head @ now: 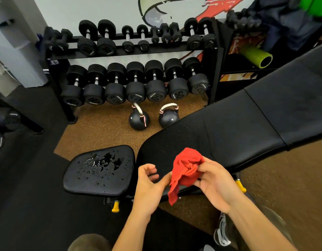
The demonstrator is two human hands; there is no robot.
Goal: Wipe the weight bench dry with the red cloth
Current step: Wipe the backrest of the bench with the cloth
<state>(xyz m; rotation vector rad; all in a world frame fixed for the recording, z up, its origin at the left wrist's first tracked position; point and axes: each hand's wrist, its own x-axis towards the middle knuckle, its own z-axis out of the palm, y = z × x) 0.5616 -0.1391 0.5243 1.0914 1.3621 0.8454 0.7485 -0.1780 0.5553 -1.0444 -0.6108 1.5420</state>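
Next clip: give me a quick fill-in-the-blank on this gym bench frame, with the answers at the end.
Water beads on the seat pad, which lies ____ of the red cloth. The right hand grips that cloth over the end of the ____-coloured back pad. On the floor stand ____ kettlebells. The foam roller is ____.
Answers: left; black; two; green.

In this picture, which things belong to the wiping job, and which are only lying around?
For the job: red cloth, bunched in the right hand; left hand beside it; bench seat pad, covered in water drops; bench back pad.

Only lying about: two kettlebells on the floor; dumbbells on the rack; green foam roller.
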